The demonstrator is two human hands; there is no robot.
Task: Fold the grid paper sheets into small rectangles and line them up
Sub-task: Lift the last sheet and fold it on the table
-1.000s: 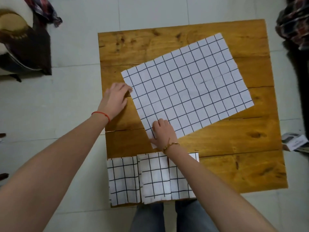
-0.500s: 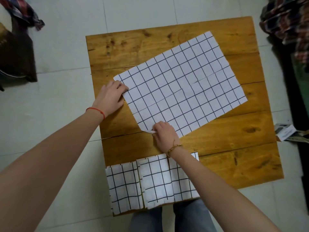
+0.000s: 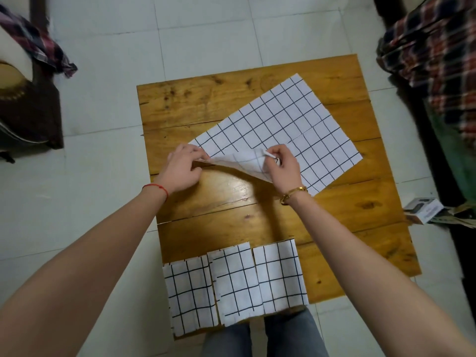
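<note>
Right now the big grid paper sheet (image 3: 283, 130) is lying slanted across the middle of the wooden surface (image 3: 347, 215). Its near corner is lifting up and curling over, so the plain underside is showing. The right hand (image 3: 282, 167) is pinching that lifted corner between thumb and fingers and holding it above the sheet. The left hand (image 3: 183, 167) is gripping the sheet's left corner, with its fingers curled over the paper edge just beside the lifted flap. A red string (image 3: 155, 188) is sitting on the left wrist and a gold bracelet (image 3: 293, 193) on the right wrist.

Closer to the person than the big sheet, three folded rectangles (image 3: 235, 282) are lying side by side along the near edge of the surface, touching or slightly overlapping and hanging a little past the edge. Off to the right of the sheet, down on the tiled floor (image 3: 103, 99), a small box (image 3: 423, 210) is lying. Farther right, checked cloth (image 3: 435, 50) is hanging.
</note>
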